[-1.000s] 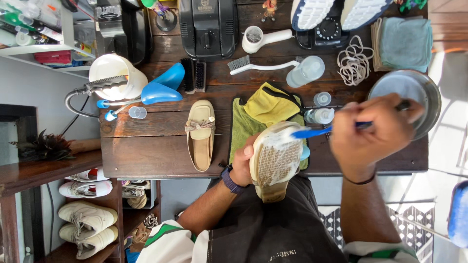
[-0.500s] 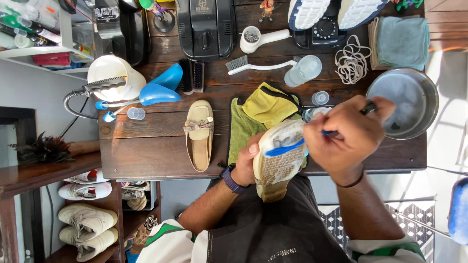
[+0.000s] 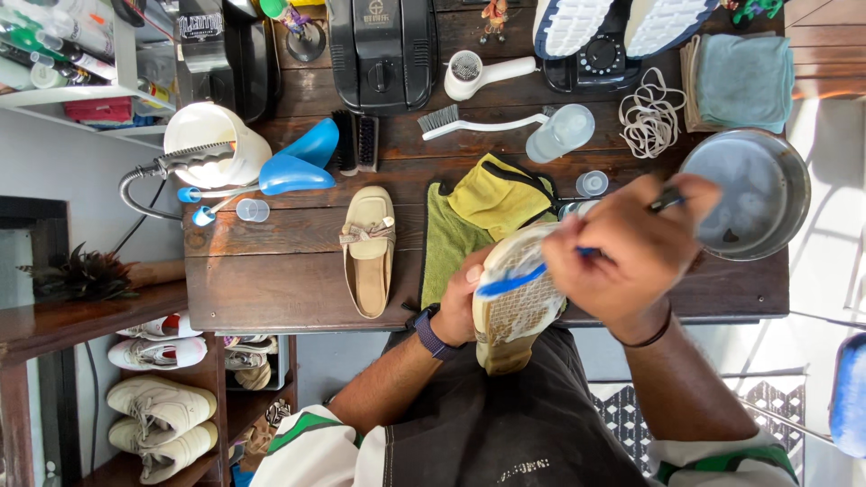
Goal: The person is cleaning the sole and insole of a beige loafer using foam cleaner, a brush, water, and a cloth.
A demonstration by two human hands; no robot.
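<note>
Your left hand grips the shoe sole-up while your right hand clamps the brush, mid-scrub; next stroke likely needs steady pressure.

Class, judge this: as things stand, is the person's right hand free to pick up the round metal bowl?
Probably not: the right hand is gripping a blue brush, though the round metal bowl sits unobstructed just beside it.

both forearms forward, left hand and right hand gripping
</note>
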